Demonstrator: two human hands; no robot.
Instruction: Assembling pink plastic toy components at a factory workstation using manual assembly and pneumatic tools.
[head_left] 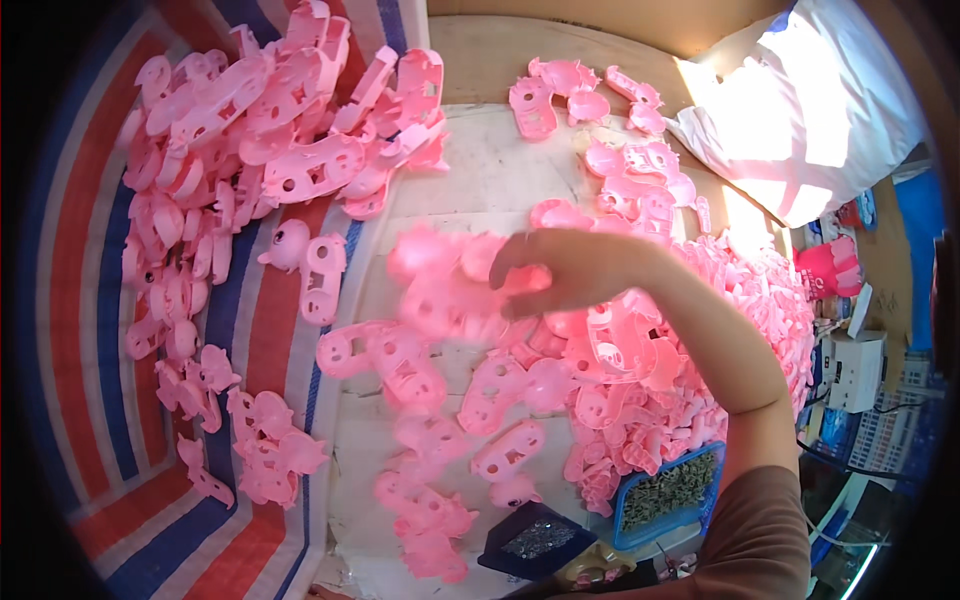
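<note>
My right hand (575,268) reaches over the middle of the white work surface, its fingers curled at the edge of a blurred cluster of pink plastic shell parts (440,285). One of these parts shows between thumb and fingers; the blur hides exactly how many are gripped. Below the hand lie more pink shells (405,365) with oval holes, some joined to rounded pieces. A large heap of small pink parts (760,310) is behind my right forearm. My left hand is not in view.
On the left, a striped woven sheet (275,340) bears a pile of pink shells (290,95). Near the front sit a dark tray (535,540) of small shiny pieces and a blue bin (668,495) of grey screw-like pieces. A white sack (800,110) stands far right.
</note>
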